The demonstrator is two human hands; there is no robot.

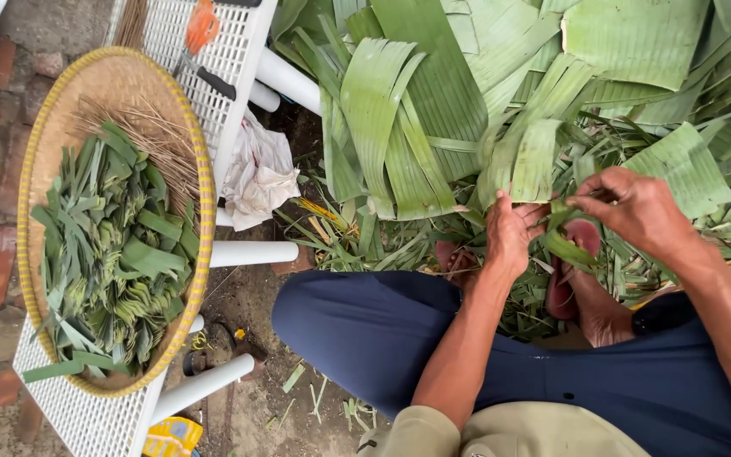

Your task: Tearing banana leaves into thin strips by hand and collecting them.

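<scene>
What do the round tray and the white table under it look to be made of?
The round tray: woven bamboo or rattan, judging by its tan matte weave and bound yellowish rim. The white table: probably moulded plastic, given its smooth perforated grid top and tubular legs.

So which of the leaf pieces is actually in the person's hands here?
The narrow green leaf strip held between the left hand and right hand, folded over above the feet. The other leaves lie loose on the ground pile or folded in the woven tray.

One small package (171,436) lies on the ground at the near left, below the white plastic table (86,419). It is flat, yellow with some blue, partly cut by the picture edge. No signs or screens show.
</scene>
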